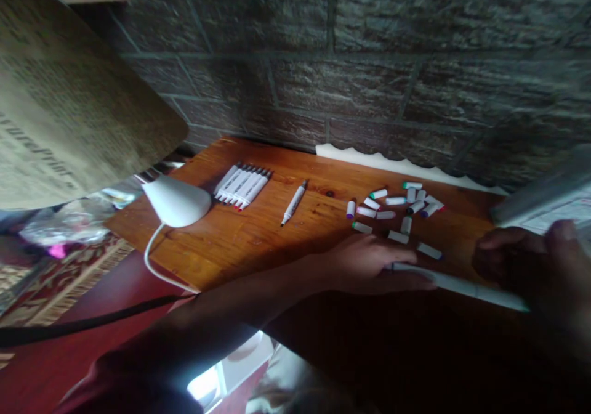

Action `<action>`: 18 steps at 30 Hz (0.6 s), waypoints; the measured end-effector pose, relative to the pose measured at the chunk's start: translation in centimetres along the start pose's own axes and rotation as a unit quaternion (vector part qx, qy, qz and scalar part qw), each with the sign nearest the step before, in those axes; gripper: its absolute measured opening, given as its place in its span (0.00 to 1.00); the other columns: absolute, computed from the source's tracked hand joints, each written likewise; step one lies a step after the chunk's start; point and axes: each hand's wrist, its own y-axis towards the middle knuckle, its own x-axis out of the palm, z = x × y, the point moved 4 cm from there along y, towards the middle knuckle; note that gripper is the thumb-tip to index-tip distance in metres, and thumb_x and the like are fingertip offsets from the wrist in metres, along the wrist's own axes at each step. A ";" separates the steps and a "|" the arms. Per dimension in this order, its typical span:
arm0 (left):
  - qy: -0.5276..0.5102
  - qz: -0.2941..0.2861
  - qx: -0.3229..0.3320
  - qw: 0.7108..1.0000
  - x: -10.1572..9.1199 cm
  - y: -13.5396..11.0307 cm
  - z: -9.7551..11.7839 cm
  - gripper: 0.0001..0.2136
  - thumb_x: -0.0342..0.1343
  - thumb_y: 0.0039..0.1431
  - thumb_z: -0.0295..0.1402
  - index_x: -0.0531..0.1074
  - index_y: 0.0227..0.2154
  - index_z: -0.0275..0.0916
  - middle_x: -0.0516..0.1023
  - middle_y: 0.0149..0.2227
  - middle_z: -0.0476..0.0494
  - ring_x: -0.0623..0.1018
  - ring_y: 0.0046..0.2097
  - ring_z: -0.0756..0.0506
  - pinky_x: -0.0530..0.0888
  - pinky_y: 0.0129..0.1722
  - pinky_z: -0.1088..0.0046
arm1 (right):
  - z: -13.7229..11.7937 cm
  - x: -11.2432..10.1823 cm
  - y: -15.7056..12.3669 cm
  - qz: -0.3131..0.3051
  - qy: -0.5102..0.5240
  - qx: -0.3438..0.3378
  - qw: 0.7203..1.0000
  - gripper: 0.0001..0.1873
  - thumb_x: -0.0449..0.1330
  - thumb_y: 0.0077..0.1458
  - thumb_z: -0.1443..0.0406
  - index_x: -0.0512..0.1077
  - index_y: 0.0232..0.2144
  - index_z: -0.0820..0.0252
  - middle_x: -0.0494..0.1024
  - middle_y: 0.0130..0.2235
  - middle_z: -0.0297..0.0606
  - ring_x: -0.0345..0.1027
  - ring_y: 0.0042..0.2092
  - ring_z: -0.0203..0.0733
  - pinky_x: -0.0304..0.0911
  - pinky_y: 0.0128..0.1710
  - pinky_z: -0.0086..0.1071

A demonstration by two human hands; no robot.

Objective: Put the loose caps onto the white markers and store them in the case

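Left hand (369,263): we pinch one end of the white marker (480,291), between our hands over the table (258,238).
Right hand (545,266): curled beside its green end, blurred; we cannot tell whether it grips.
Marker: best held straight and steady.
Loose caps (398,237): we do well to keep our knuckles clear of them.

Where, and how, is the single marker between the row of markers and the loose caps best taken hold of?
Probably by the middle of its barrel, from above, a finger and thumb pinching across its two long sides. The lone marker lies flat, slim and straight, apart from the row of markers and the loose caps; mid-barrel avoids both dark ends.
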 end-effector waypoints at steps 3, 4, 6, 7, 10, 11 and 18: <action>-0.016 -0.014 0.012 1.000 0.7 0.1 0.2 0.17 0.54 0.64 0.49 0.73 0.30 0.40 0.78 0.29 0.48 0.77 0.33 0.48 0.66 0.31 0.75 | 0.8 1.2 -0.9 -0.024 0.050 0.110 0.992 0.34 0.52 0.48 0.33 0.75 0.18 0.54 0.68 0.22 0.42 0.63 0.23 0.43 0.54 0.20 0.37; -0.029 -0.012 0.016 0.999 0.9 0.1 0.1 0.16 0.55 0.64 0.48 0.73 0.31 0.39 0.78 0.29 0.48 0.77 0.34 0.48 0.67 0.32 0.75 | 0.9 1.6 -1.1 -0.035 0.058 0.115 0.991 0.34 0.52 0.48 0.33 0.73 0.17 0.55 0.66 0.21 0.42 0.62 0.23 0.42 0.53 0.21 0.37; -0.060 0.001 0.015 0.998 1.0 0.0 0.0 0.15 0.56 0.64 0.46 0.74 0.34 0.39 0.78 0.30 0.48 0.78 0.35 0.49 0.68 0.35 0.76 | 1.0 2.1 -1.3 -0.062 0.065 0.112 0.990 0.34 0.51 0.49 0.34 0.71 0.16 0.55 0.63 0.20 0.41 0.60 0.23 0.42 0.52 0.21 0.38; -0.072 0.010 0.012 0.997 1.1 0.0 0.0 0.14 0.57 0.63 0.46 0.75 0.36 0.39 0.79 0.31 0.48 0.78 0.35 0.49 0.69 0.36 0.76 | 1.2 2.4 -1.4 -0.082 0.068 0.111 0.988 0.34 0.50 0.50 0.35 0.69 0.15 0.56 0.62 0.20 0.40 0.60 0.23 0.42 0.52 0.22 0.38; -0.099 0.023 -0.002 0.995 1.4 -0.3 -0.3 0.14 0.58 0.63 0.46 0.76 0.38 0.39 0.80 0.31 0.48 0.78 0.35 0.49 0.70 0.37 0.77 | 1.8 2.8 -1.4 -0.146 0.084 0.107 0.980 0.34 0.48 0.53 0.37 0.63 0.13 0.56 0.60 0.19 0.39 0.57 0.22 0.42 0.51 0.21 0.39; -0.105 0.020 -0.002 0.994 1.5 -0.4 -0.3 0.14 0.58 0.63 0.46 0.76 0.38 0.39 0.80 0.31 0.48 0.78 0.34 0.50 0.69 0.36 0.77 | 2.1 2.9 -1.5 -0.169 0.085 0.107 0.976 0.34 0.47 0.54 0.38 0.62 0.12 0.56 0.60 0.18 0.39 0.56 0.22 0.42 0.51 0.21 0.39; -0.072 0.055 -0.041 0.995 1.2 -0.2 -0.5 0.17 0.61 0.59 0.47 0.76 0.41 0.38 0.78 0.28 0.50 0.75 0.28 0.51 0.68 0.30 0.77 | 2.0 3.4 -1.5 -0.185 0.071 0.093 0.976 0.35 0.44 0.57 0.37 0.66 0.17 0.56 0.62 0.20 0.35 0.57 0.23 0.39 0.53 0.22 0.35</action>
